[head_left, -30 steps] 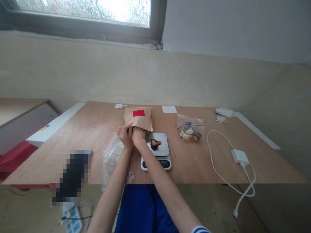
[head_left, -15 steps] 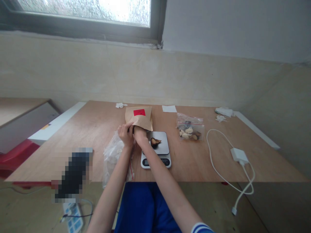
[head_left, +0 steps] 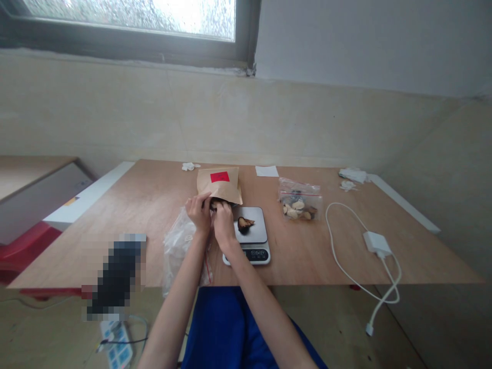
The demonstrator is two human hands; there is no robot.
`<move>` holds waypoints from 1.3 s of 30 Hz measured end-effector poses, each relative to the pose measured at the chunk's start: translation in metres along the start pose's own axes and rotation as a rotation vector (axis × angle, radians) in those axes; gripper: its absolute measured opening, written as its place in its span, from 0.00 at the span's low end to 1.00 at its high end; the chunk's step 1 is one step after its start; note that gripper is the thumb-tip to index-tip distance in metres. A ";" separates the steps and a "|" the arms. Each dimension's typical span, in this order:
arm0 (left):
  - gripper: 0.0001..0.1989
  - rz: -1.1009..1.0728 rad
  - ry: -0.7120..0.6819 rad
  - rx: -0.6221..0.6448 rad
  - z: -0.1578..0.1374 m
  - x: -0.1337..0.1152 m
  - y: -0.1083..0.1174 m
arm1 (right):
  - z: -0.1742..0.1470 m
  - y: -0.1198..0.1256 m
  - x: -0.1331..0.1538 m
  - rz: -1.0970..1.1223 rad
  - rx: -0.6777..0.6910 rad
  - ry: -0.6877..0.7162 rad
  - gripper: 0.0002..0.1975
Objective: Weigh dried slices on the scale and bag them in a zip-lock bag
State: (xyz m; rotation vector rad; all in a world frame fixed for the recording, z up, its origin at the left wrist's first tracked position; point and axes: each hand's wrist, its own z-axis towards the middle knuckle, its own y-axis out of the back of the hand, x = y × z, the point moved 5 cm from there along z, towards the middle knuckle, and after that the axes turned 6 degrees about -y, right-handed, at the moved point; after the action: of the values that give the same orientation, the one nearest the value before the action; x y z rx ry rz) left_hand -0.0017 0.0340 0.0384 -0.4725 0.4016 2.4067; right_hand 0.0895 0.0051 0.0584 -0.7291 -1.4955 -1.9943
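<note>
Paper bag: a brown paper bag [head_left: 220,184] with a red label lies on the tabletop [head_left: 146,205], mouth toward the person, just behind the scale.
Left hand: the left hand [head_left: 199,213] pinches the bag's near edge, which would hold the mouth open.
Right hand: the right hand [head_left: 223,221] sits at the mouth, fingers pressed together on a small dark piece [head_left: 215,204] (too small to tell what it is).
Scale: a kitchen scale [head_left: 249,236] stands just right of the hands with one dark dried piece [head_left: 244,223] on its plate, close enough for a short carry from the bag.
Clear bags: a crumpled clear plastic bag [head_left: 180,251] lies under the left forearm; a zip bag of dried pieces [head_left: 300,201] sits well right of the scale.
Further out: a white charger and cable [head_left: 374,243] lie by the right edge, paper scraps [head_left: 267,171] along the far edge; nothing lies between bag and scale.
</note>
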 end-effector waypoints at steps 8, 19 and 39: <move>0.10 0.001 -0.025 -0.019 0.001 -0.001 0.001 | -0.026 0.029 -0.006 0.224 -0.077 0.090 0.18; 0.10 0.007 0.045 0.012 -0.001 0.000 -0.001 | -0.062 0.088 -0.077 0.532 -0.098 -0.153 0.13; 0.10 0.024 0.012 -0.005 -0.001 -0.001 0.000 | -0.018 0.091 -0.110 0.467 -0.092 -0.152 0.19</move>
State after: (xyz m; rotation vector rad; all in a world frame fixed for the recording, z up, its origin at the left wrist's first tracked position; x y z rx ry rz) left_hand -0.0013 0.0331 0.0382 -0.4866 0.4085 2.4296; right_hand 0.2294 -0.0231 0.0389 -1.1706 -1.1797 -1.6866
